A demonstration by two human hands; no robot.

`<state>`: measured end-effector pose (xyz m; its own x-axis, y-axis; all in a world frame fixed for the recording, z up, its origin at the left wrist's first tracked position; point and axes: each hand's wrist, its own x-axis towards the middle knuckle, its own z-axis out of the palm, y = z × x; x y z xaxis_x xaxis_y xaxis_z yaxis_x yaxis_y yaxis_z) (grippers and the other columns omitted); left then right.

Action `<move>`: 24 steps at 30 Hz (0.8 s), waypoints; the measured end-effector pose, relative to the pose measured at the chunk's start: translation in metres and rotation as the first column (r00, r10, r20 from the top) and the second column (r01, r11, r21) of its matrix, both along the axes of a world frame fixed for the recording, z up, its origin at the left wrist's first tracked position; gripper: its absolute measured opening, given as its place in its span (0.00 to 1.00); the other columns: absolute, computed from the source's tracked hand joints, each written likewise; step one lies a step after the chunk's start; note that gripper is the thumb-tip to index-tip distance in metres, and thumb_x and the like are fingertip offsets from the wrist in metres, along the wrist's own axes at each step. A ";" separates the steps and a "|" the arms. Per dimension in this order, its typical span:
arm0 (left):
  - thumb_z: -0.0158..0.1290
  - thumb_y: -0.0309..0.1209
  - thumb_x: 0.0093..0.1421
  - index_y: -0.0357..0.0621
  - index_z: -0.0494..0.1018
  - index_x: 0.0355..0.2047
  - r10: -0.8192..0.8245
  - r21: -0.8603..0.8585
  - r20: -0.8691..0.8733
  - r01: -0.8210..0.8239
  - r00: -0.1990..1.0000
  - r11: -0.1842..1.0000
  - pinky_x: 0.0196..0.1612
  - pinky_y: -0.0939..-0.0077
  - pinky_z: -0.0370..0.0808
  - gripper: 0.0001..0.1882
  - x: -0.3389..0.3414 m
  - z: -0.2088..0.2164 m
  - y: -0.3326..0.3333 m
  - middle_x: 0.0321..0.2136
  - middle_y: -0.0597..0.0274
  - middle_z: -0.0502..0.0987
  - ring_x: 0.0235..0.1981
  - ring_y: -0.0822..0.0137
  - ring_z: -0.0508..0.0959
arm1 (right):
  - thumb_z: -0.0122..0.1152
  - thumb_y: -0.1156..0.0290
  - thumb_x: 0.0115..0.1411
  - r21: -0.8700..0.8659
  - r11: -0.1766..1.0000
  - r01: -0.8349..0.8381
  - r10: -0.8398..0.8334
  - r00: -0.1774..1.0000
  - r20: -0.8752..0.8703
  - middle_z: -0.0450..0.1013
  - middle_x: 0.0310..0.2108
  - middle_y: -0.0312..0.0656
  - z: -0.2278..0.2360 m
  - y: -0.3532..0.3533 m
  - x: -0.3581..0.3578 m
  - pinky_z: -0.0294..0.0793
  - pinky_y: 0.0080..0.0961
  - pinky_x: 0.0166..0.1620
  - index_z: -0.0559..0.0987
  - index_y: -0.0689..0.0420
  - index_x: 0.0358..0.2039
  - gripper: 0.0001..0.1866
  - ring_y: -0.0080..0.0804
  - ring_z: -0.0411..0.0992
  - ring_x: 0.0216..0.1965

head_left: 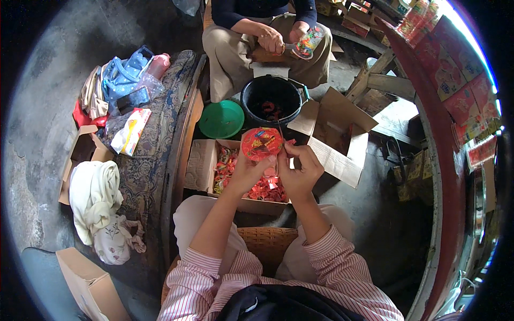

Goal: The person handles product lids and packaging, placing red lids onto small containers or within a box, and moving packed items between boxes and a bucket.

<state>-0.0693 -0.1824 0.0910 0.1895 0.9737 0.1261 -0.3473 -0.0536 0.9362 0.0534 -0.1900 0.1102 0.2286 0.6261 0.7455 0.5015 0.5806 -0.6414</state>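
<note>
My left hand (247, 174) is closed around a red round cup (262, 143), its printed face tipped up toward me. Fingers of my right hand (301, 167) are pinched together at the cup's right edge, beside a small red scrap (290, 142). A thin dark sliver rises from that spot; I cannot make out what the right hand holds. Right below both hands stands an open cardboard box (201, 170) with many red shiny scraps (272, 191) inside. Across from me, a co-worker's hand (271, 40) grips a tool with a blade against a colourful clear cup (308, 43).
Beyond my hands are a black bucket (251, 96) with red pieces inside and a green basin (220, 119). An open carton (337, 160) sits to the right. A patterned bench (147, 179) on the left carries bags and cloth. A wooden frame (393, 85) borders the right.
</note>
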 end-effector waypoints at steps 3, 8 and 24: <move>0.55 0.24 0.52 0.42 0.53 0.54 -0.002 0.052 -0.050 0.005 0.999 0.999 0.52 0.73 0.64 0.31 -0.002 -0.002 -0.001 0.46 0.61 0.66 0.49 0.70 0.66 | 0.61 0.87 0.41 -0.051 0.999 -0.002 0.002 1.000 0.001 0.72 0.22 0.40 0.004 -0.001 0.001 0.65 0.13 0.22 0.77 0.63 0.27 0.10 0.20 0.70 0.22; 0.55 0.24 0.51 0.43 0.52 0.55 -0.060 0.006 -0.030 0.060 0.998 0.998 0.52 0.73 0.64 0.33 -0.005 -0.002 0.000 0.48 0.61 0.65 0.50 0.70 0.66 | 0.60 0.87 0.42 -0.056 0.998 -0.037 0.037 0.999 -0.011 0.72 0.21 0.37 0.003 -0.001 0.005 0.59 0.09 0.18 0.78 0.64 0.26 0.09 0.13 0.67 0.20; 0.54 0.27 0.52 0.41 0.54 0.55 -0.069 -0.030 0.012 0.070 0.998 0.997 0.52 0.73 0.63 0.31 -0.013 0.006 -0.002 0.48 0.60 0.66 0.49 0.70 0.67 | 0.61 0.87 0.40 -0.057 0.998 -0.041 0.042 0.999 0.017 0.72 0.23 0.43 0.004 -0.004 0.001 0.68 0.17 0.24 0.77 0.63 0.26 0.10 0.26 0.71 0.23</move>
